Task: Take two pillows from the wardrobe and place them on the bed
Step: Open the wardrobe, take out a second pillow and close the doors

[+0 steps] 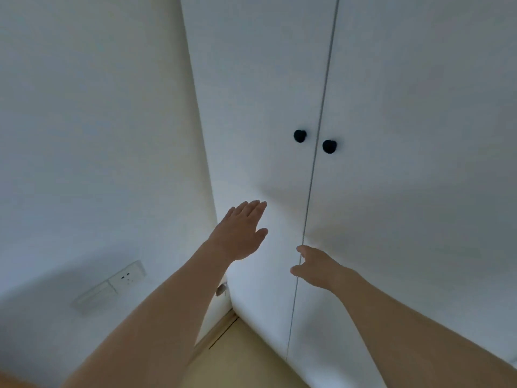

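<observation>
Two bare forearms reach in from the lower edge. The left hand (240,233) is spread flat, fingers apart, holding nothing, in front of the left door of the white wardrobe (391,107). The right hand (316,267) is loosely open and empty, fingertips at the seam between the closed doors. Two black knobs (300,136) sit above both hands. A wall socket (127,275) lies left of the left forearm. No pillows show.

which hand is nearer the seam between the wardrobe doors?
Right. The right hand overlaps the door seam low down, fingers spread, below the knobs. The left hand is open, flat, over the left door, clear of the seam.
</observation>
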